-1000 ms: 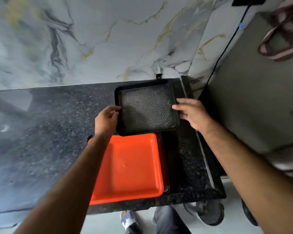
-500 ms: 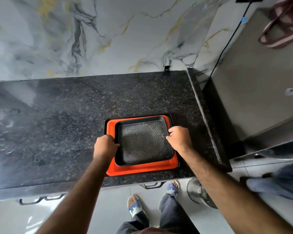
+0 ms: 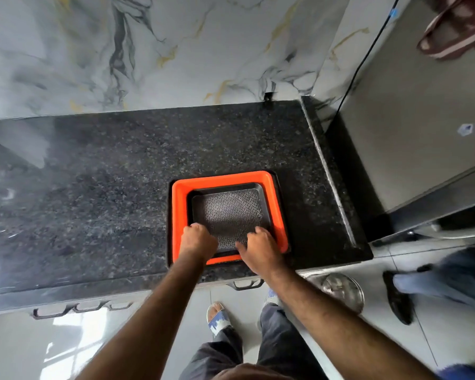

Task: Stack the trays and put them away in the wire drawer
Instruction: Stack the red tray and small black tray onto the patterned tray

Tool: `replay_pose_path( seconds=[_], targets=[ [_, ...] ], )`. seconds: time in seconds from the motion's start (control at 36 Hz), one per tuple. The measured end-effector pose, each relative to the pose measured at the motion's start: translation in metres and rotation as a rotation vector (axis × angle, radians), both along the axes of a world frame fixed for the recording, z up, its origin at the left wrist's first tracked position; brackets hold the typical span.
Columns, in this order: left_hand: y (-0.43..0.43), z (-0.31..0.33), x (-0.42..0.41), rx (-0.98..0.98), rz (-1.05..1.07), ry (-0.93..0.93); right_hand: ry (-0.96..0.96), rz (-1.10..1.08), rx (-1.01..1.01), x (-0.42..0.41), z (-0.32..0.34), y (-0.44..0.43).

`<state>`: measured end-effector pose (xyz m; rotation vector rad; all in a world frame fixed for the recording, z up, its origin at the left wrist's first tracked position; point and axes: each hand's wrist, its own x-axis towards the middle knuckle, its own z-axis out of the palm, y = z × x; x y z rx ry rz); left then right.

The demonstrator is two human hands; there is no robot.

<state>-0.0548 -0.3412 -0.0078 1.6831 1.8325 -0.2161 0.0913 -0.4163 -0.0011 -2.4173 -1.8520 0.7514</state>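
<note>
A black tray with a patterned bottom [image 3: 231, 207] lies nested inside an orange tray [image 3: 180, 204] on the dark granite counter [image 3: 107, 187]. A thin dark rim of another tray [image 3: 279, 185] shows under the orange one. My left hand [image 3: 198, 239] is curled over the near left corner of the black tray. My right hand [image 3: 261, 249] grips the near right corner, thumb lying across the tray's bottom. The stack rests flat on the counter near its front edge. No wire drawer is in view.
Drawer handles [image 3: 244, 283] hang under the counter's front edge. A grey appliance [image 3: 422, 133] stands to the right with a black cable [image 3: 368, 50] behind it. On the floor are a steel lidded pot [image 3: 340, 292], my feet, and another person's shoe [image 3: 398, 294].
The black tray went from the back of the counter down into the orange tray. Both hands then slid from its side edges to its near corners.
</note>
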Motion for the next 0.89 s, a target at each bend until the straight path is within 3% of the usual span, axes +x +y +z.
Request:
replay_pose_path(
  seconds=[0.11, 0.19, 0.28, 0.33, 0.47, 0.58, 0.72, 0.89],
  targets=[
    [-0.020, -0.003, 0.006, 0.078, -0.044, 0.027, 0.077, 0.064, 0.020, 0.000, -0.007, -0.010],
    [-0.036, -0.001, -0.005, 0.407, -0.103, -0.061, 0.118, 0.108, 0.252, 0.016, -0.005, -0.020],
    [-0.057, -0.003, -0.030, 0.632, 0.081, -0.148, 0.030, 0.081, 0.476, 0.045, -0.009, -0.044],
    [-0.079, -0.010, -0.046, 0.694, 0.237, -0.159, -0.056, 0.011, 0.472, 0.069, -0.016, -0.069],
    [-0.140, -0.043, -0.061, 0.572, 0.385, -0.137, -0.211, 0.023, 0.254, 0.124, -0.057, -0.132],
    [-0.174, -0.081, -0.058, 0.373, 0.094, 0.054, -0.346, 0.198, 0.220, 0.152, -0.085, -0.161],
    [-0.180, -0.098, -0.069, 0.351, -0.037, 0.174, -0.365, 0.276, 0.298, 0.159, -0.102, -0.175],
    [-0.202, -0.118, -0.056, 0.484, -0.037, 0.202, -0.398, 0.263, 0.351, 0.157, -0.113, -0.177]
  ],
)
